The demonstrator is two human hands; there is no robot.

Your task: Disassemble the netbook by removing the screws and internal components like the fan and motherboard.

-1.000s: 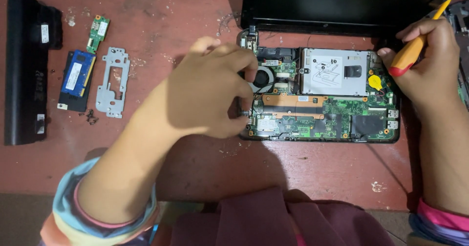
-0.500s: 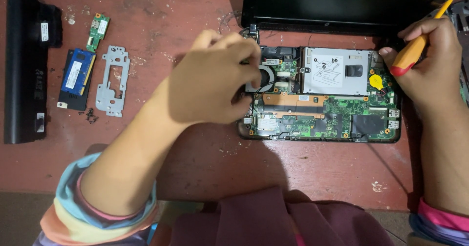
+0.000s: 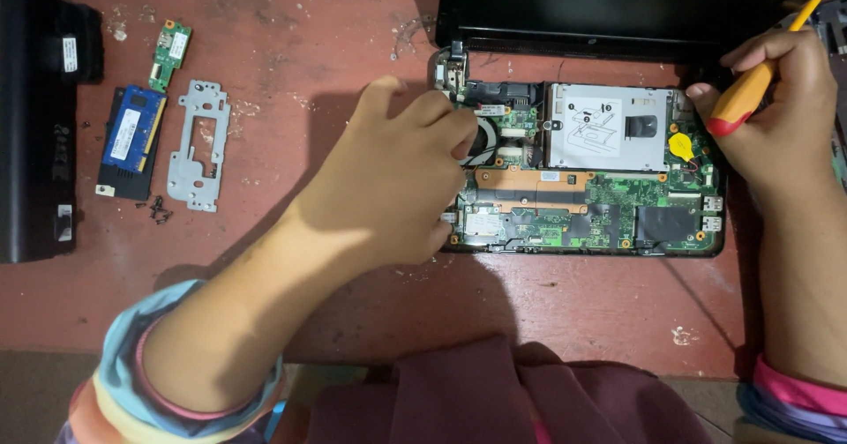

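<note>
An opened small laptop lies on the red table with its green mainboard, copper heat pipe and silver drive cover bare. My left hand rests over the laptop's left end, fingertips curled down at the round fan; whether they pinch anything is hidden. My right hand is at the laptop's right end, closed around an orange-and-yellow screwdriver whose tip is hidden behind the fingers.
The laptop's dark screen stands open at the back. At left lie a long black battery, a blue memory module on a black pad, a small green board, a grey metal bracket and tiny screws.
My left hand has slid up along the laptop's left end, from the lower board area to the fan. My right hand and the screwdriver have stayed put.
</note>
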